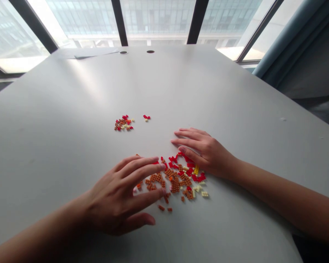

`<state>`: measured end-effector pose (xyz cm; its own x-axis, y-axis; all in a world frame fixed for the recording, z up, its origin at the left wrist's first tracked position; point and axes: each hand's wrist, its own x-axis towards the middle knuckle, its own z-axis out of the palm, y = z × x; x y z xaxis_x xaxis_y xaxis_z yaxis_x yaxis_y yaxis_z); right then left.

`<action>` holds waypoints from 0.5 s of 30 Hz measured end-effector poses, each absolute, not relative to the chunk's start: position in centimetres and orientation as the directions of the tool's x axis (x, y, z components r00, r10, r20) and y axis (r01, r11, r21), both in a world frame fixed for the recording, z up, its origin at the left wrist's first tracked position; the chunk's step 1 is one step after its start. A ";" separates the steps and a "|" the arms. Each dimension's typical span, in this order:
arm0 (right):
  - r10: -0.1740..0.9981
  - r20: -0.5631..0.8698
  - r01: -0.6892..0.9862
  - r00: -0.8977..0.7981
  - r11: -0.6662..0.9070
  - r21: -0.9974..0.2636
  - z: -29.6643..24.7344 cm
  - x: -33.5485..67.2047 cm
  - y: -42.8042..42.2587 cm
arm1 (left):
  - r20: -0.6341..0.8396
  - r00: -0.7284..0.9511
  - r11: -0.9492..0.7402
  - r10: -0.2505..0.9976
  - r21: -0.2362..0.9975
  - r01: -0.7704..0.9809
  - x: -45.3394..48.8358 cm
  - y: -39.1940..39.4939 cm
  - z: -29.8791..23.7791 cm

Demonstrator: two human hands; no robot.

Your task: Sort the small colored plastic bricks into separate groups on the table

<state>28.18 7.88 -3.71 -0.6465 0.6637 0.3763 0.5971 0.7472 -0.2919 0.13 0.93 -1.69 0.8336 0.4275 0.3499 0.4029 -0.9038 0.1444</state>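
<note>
Though spread wide and holding nothing, left hand [117, 197] with fingertips just over the left side of the loose pile of small bricks [175, 180], right hand [205, 155] set nearer its upper right edge on the table [57, 109], a smaller cluster [123, 123] left well apart.

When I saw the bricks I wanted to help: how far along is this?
Done: a small heap and a tiny cluster sit apart. In hand: the left hand and right hand flank the main pile, holding no visible brick. Left: most bricks remain in that loose pile.
</note>
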 end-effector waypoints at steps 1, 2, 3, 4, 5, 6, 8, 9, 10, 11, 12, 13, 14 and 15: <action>0.662 0.378 0.596 -0.647 0.749 -0.290 -3.7 28.2 7.9 | 0.348 0.834 -0.904 0.427 0.145 0.402 0.1 1.0 -1.7; 0.660 0.380 0.596 -0.648 0.750 -0.287 -3.7 28.1 7.9 | 0.349 0.834 -0.903 0.428 0.139 0.405 0.1 1.0 -1.7; 0.659 0.383 0.596 -0.648 0.751 -0.284 -3.7 28.1 7.8 | 0.348 0.833 -0.902 0.430 0.129 0.411 0.1 1.0 -1.8; 0.658 0.384 0.596 -0.648 0.752 -0.281 -3.6 28.1 7.8 | 0.347 0.831 -0.899 0.435 0.119 0.421 0.1 1.1 -1.9; 0.658 0.382 0.597 -0.649 0.751 -0.280 -3.6 28.1 7.8 | 0.344 0.827 -0.894 0.444 0.113 0.433 0.1 1.1 -2.0; 0.659 0.381 0.599 -0.648 0.751 -0.280 -3.6 28.1 7.8 | 0.341 0.822 -0.888 0.455 0.112 0.445 0.1 1.2 -2.1; 0.660 0.382 0.599 -0.647 0.750 -0.281 -3.6 28.1 7.8 | 0.335 0.810 -0.875 0.481 0.128 0.467 0.1 1.3 -2.2; 0.659 0.383 0.599 -0.647 0.750 -0.280 -3.6 28.1 7.8 | 0.335 0.804 -0.870 0.491 0.141 0.472 0.1 1.3 -2.3; 0.657 0.387 0.597 -0.647 0.752 -0.279 -3.6 28.1 7.8 | 0.339 0.801 -0.869 0.494 0.153 0.471 0.1 1.3 -2.3; 0.654 0.391 0.595 -0.647 0.754 -0.277 -3.6 28.1 7.8 | 0.343 0.801 -0.871 0.491 0.161 0.465 0.1 1.3 -2.2; 0.652 0.394 0.594 -0.648 0.756 -0.275 -3.6 28.1 7.8 | 0.348 0.802 -0.874 0.485 0.165 0.457 0.1 1.2 -2.2; 0.651 0.394 0.593 -0.649 0.757 -0.274 -3.5 28.1 7.8 | 0.354 0.802 -0.877 0.480 0.165 0.452 0.1 1.2 -2.2; 0.650 0.393 0.592 -0.650 0.758 -0.274 -3.5 28.0 7.8 | 0.357 0.802 -0.877 0.480 0.161 0.453 0.1 1.2 -2.2; 0.651 0.392 0.593 -0.650 0.757 -0.274 -3.5 28.0 7.8 | 0.352 0.801 -0.874 0.484 0.158 0.459 0.2 1.2 -2.1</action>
<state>28.03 7.79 -3.49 -0.6499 0.6513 0.3917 0.5931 0.7569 -0.2745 0.16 1.19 -2.14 0.8012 0.4843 0.3515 0.4590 -0.8742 0.1581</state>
